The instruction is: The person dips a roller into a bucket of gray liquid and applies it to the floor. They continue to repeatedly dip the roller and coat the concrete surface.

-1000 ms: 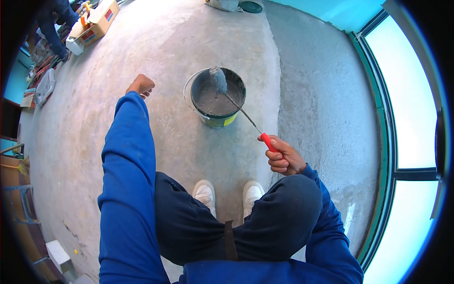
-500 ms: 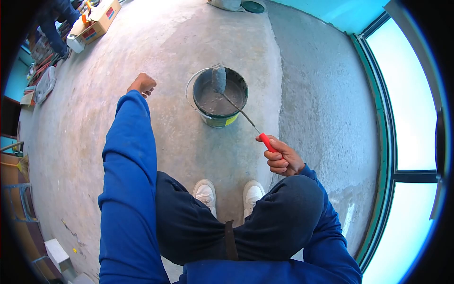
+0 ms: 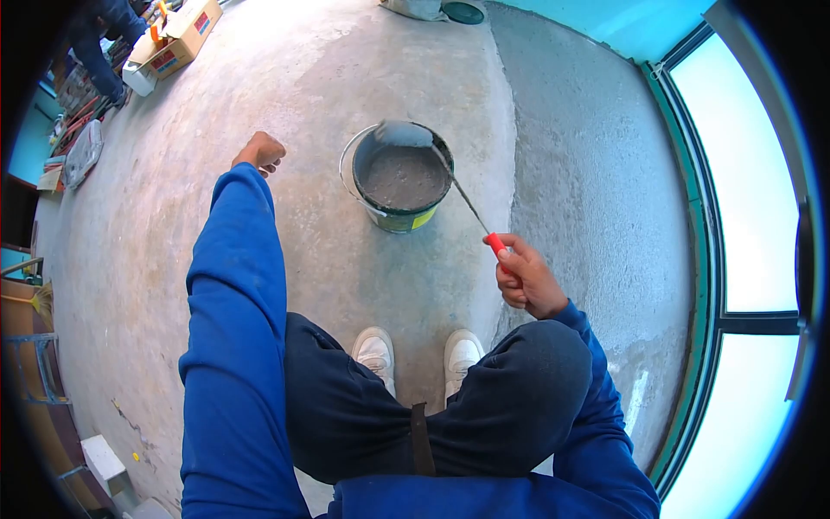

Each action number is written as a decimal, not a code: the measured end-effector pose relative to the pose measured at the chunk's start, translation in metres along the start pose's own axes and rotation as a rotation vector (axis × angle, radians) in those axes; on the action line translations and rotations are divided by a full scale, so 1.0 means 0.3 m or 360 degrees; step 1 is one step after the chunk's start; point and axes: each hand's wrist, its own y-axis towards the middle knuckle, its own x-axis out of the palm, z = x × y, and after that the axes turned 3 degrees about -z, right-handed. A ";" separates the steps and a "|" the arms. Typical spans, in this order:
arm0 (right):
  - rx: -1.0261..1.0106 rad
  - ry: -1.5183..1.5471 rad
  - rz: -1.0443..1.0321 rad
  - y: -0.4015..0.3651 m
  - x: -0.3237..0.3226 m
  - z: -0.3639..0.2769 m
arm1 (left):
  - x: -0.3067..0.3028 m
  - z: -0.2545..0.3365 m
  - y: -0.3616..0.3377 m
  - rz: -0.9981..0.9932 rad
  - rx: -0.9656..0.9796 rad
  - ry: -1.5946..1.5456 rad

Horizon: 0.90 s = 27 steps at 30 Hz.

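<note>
My right hand grips the red handle of a trowel. Its mortar-covered blade rests flat at the far rim of a bucket of grey mortar standing on the concrete floor ahead of my white shoes. My left hand is a closed fist with nothing in it, held out over the floor to the left of the bucket, at the end of a blue sleeve. My bent knees in dark trousers fill the lower middle of the view.
Rough grey plaster covers the wall on the right, beside a green-framed window. A cardboard box and another person's blue-clad legs are at the far left. A bag and a lid lie at the back.
My right hand has risen and swung right, and the trowel blade has turned from upright to flat at the bucket's far rim. My left fist has stayed in place.
</note>
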 end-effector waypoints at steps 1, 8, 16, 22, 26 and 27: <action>-0.0072 -0.0204 0.0123 0.001 -0.001 0.007 | -0.001 0.003 -0.004 0.0001 0.0000 0.0004; -0.1160 -0.1863 0.0830 0.016 -0.015 0.033 | -0.005 0.006 -0.010 0.0008 -0.0001 0.0020; -0.1169 -0.2205 0.0977 -0.011 -0.019 0.029 | -0.003 0.009 -0.018 0.0004 0.0009 0.0018; -0.0697 -0.0998 0.0625 0.022 -0.070 0.090 | -0.004 0.008 -0.020 0.0006 0.0015 0.0023; 0.0044 0.0189 0.0164 -0.024 -0.027 0.016 | -0.009 -0.010 -0.004 0.0004 0.0027 0.0025; 0.0115 0.0359 0.0063 -0.027 -0.031 0.017 | -0.008 -0.011 -0.005 0.0000 0.0028 0.0013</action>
